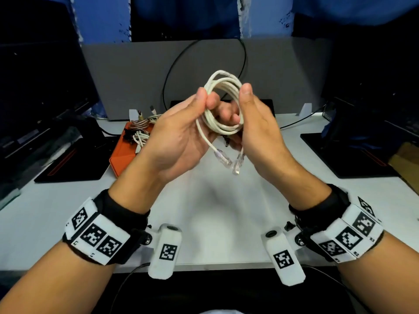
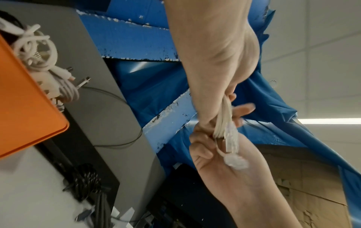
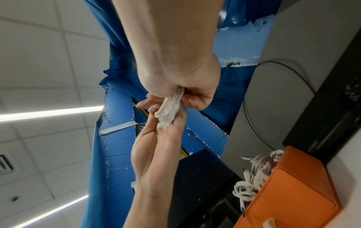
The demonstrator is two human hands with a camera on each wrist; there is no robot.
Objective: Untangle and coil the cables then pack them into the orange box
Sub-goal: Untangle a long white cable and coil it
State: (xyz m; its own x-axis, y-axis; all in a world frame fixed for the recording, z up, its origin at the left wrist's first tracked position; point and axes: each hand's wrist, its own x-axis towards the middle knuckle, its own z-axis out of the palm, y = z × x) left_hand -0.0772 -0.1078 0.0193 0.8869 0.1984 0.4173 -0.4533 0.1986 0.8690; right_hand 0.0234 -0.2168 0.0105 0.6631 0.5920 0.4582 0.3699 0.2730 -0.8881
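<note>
Both of our hands clamp the coiled white cable (image 1: pixel 223 105) above the table (image 1: pixel 215 211): left hand (image 1: pixel 181 132) pinching one side, right hand (image 1: pixel 256 125) the other; fingers hide the loop's middle, and the orange box (image 1: pixel 123 158) sits half-covered behind

Left hand (image 1: pixel 179 132) and right hand (image 1: pixel 256 123) raised, palms facing, each grip pinching the coiled white cable (image 1: pixel 223 105)

White cable (image 1: pixel 223 105), orange box (image 1: pixel 122 158), black-and-white checkered wristbands (image 1: pixel 97 239).
</note>
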